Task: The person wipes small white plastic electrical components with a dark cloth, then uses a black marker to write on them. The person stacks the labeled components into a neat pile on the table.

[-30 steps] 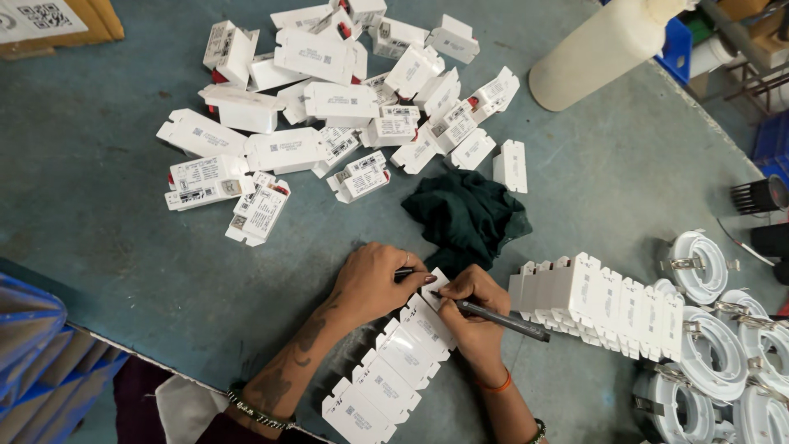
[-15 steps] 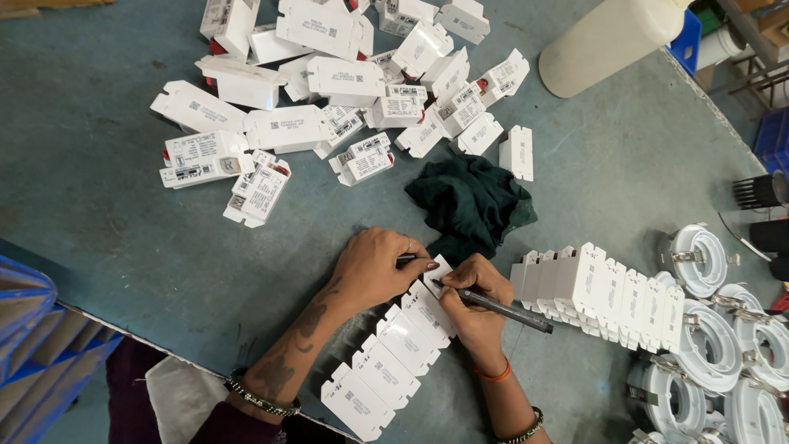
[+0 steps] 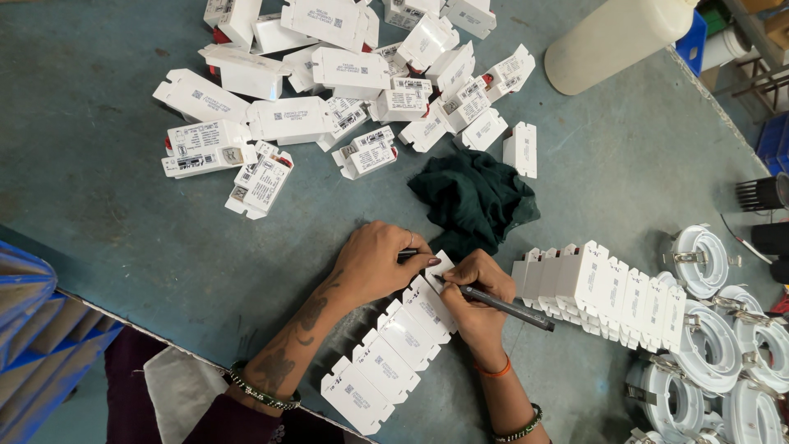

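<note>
Grey-blue and scuffed, the table (image 3: 123,205) carries everything, with a blue crate (image 3: 33,329) at its near corner, left of the left hand. Nearest the person, a row of white boxes (image 3: 386,362) lies side by side, slanting from the table's edge up to both hands. The left hand (image 3: 382,263) rests palm down on the far end of that row, fingers curled together and pressing the top box flat. Just to its right, the right hand (image 3: 477,304) is closed around a black pen (image 3: 497,302), pinching it between thumb and fingers, the tip touching the top box of the row. To the right of the right hand stands a second row of white boxes (image 3: 608,288), packed upright against each other. Further right, round white light fittings (image 3: 723,345) crowd the table's edge. Just beyond both hands lies a crumpled dark green cloth (image 3: 472,197). Well beyond the left hand, a loose heap of white boxes (image 3: 329,82) is scattered, some showing labels. Far beyond the right hand lies a cream plastic bottle (image 3: 616,37).
</note>
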### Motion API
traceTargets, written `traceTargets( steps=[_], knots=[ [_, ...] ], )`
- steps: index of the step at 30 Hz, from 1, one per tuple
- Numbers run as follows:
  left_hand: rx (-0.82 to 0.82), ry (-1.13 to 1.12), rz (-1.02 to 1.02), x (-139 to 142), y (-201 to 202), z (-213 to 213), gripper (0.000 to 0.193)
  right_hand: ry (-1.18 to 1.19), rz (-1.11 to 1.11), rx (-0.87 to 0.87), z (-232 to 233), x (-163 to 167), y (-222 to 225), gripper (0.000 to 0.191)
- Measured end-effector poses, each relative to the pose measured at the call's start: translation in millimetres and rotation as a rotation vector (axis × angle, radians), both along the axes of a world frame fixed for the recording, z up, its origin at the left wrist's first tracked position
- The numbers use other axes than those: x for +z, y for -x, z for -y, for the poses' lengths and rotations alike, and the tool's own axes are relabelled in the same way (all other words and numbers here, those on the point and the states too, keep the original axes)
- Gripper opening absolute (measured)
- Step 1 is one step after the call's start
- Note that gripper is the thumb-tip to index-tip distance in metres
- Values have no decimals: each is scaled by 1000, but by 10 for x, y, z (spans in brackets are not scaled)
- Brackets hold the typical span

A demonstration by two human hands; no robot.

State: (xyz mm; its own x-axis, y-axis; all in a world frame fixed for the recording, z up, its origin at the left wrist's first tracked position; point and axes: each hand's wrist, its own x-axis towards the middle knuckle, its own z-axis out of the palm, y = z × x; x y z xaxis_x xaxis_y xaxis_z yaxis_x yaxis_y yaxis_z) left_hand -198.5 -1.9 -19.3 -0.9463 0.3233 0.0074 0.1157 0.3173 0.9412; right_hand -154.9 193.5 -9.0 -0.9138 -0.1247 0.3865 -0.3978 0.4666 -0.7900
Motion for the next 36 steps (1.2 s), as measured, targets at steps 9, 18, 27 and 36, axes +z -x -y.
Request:
traceTargets(
  steps=[9,18,27,36],
  knots=[
    [23,-33,-21,-12,-16,-4,20,28,15,-14,-19,-7,-9,5],
    [-4,0,32,-17,-7,-8,19,73,14,17,-30,-28,1,13],
    [8,3,12,-17,-17,-5,20,66,11,-24,-55,-48,-17,8],
    [20,-89,-187,-25,-36,20,19,130,11,-5,-26,-35,-24,11]
  ],
)
